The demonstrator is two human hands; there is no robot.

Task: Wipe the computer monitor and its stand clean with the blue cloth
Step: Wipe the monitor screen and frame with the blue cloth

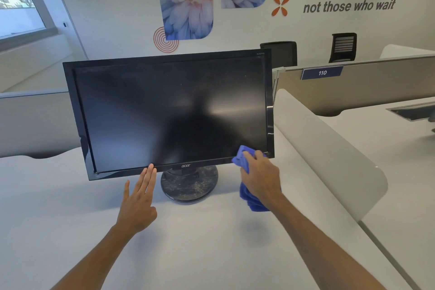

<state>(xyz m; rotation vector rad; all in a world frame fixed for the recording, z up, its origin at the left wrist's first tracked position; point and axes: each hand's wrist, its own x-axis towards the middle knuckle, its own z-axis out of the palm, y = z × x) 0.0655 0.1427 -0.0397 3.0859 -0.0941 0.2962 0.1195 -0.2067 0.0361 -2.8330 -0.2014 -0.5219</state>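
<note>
A black computer monitor [169,110] with a dark screen stands on the white desk, tilted slightly. Its round stand [189,187] below is dusty and smeared. My right hand [260,176] grips a blue cloth [243,160] and holds it against the screen's lower right corner; the rest of the cloth hangs down under my palm. My left hand [138,198] is flat with straight fingers, and its fingertips touch the monitor's bottom bezel left of the logo.
The white desk [70,207] spreads in front of and around the monitor. A grey curved divider [329,148] runs along the right, with another desk beyond it. A partition labelled 110 [322,72] and two black chairs [343,47] stand behind.
</note>
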